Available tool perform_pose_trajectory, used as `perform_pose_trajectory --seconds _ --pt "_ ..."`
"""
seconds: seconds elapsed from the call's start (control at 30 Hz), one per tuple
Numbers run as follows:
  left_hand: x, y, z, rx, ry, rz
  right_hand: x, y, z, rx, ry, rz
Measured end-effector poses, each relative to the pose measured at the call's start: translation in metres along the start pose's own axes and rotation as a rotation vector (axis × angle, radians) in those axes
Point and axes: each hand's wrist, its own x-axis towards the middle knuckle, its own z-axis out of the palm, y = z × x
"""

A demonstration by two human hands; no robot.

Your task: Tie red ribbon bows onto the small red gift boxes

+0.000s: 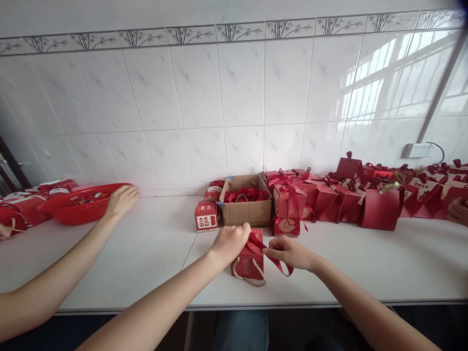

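Note:
A red gift box (252, 265) with a twisted cream rope handle (252, 282) stands on the white table in front of me. My left hand (232, 243) is closed at the top of the box, gripping a dark red ribbon (273, 261). To the right of the box, my right hand (290, 252) pinches the same ribbon, which runs between both hands and hangs in a loop below the right fingers. My left fingertips and part of the box top are hidden behind the hand.
Behind the box sits an open cardboard box (245, 214) of red ribbons, beside a small red box (206, 217). Several ribboned gift boxes (343, 197) line the wall at right. A co-worker's hand (122, 199) rests at a red basin (78, 207); another hand (458, 210) shows far right.

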Motion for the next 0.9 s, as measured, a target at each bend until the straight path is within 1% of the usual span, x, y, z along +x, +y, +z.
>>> perform_pose_trajectory --seconds 0.13,0.3,0.57,0.77,0.9 --pt "0.003 -0.001 0.001 -0.007 0.010 -0.008 0.001 0.000 0.002 0.026 -0.007 0.004" --pt "0.001 -0.003 0.004 -0.010 -0.001 0.000 0.000 0.006 0.002 0.063 -0.018 0.010" --pt "-0.005 -0.004 -0.003 -0.047 -0.030 -0.010 -0.001 0.011 0.001 0.092 -0.042 -0.011" --pt "-0.008 -0.002 -0.006 -0.113 -0.037 -0.057 0.000 0.013 -0.003 0.090 -0.049 -0.021" --pt "-0.007 0.001 -0.006 -0.206 -0.017 -0.108 -0.001 0.014 -0.004 0.095 -0.053 -0.014"
